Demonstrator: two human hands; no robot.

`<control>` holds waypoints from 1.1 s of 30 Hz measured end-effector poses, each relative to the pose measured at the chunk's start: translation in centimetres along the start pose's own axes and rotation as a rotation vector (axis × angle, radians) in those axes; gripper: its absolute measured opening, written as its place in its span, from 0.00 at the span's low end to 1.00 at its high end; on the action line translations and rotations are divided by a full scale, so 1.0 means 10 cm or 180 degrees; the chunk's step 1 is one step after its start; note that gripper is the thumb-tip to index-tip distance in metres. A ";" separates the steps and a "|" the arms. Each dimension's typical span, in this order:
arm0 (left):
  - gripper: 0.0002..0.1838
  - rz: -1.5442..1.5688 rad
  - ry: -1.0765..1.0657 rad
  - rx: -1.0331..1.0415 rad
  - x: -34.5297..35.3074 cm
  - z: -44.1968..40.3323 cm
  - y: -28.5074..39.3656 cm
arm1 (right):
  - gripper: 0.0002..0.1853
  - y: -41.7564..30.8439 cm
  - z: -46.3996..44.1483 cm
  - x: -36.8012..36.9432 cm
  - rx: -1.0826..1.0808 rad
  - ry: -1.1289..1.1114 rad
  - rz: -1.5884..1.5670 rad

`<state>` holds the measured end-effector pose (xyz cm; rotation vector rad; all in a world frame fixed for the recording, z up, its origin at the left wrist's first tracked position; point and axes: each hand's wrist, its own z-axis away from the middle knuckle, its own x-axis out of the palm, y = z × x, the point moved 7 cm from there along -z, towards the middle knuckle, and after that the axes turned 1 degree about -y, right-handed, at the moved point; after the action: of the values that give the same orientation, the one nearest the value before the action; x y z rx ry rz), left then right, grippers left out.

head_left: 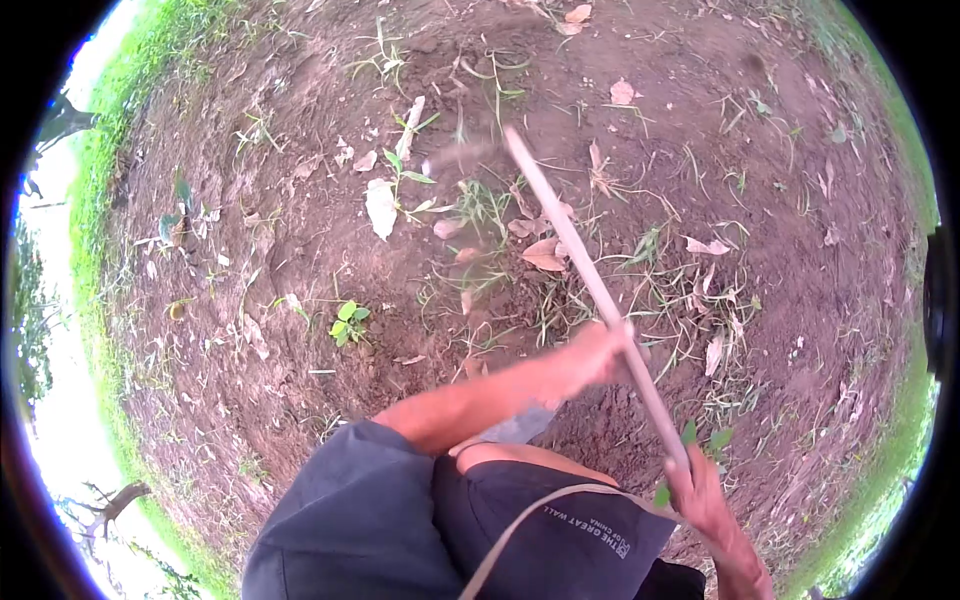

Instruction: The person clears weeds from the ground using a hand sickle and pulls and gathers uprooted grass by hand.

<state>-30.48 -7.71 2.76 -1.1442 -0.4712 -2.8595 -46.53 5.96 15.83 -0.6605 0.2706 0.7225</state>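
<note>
A hoe with a long pale wooden handle (pixel 570 235) slants across the view, its far end up and to the left. A faint smear runs left from that end, so the blade is blurred by motion and its shape is unclear. Partway along the handle, my left hand (pixel 603 352) is closed round the wood. Lower down, near the butt end, my right hand (pixel 697 490) also grips it. Beneath the tool lie brown dry leaves (pixel 545 254) and uprooted grass (pixel 485 205) on bare soil.
Brown soil (pixel 300 220) spreads all round, scattered with weeds and dry leaves. A small green seedling (pixel 349 322) grows left of my left arm. A pale leaf (pixel 381 208) and a short stick (pixel 410 128) lie farther out. Green grass (pixel 95 230) borders the left side.
</note>
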 end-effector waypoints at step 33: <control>0.16 -0.1572 0.0650 0.0205 -0.11 -0.19 0.06 | 0.21 0.28 -0.46 0.21 0.0287 -0.0033 0.0262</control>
<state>-30.83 -8.93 0.84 -0.8009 -0.9407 -3.2884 -46.90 5.68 10.07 -0.5623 0.3205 0.7876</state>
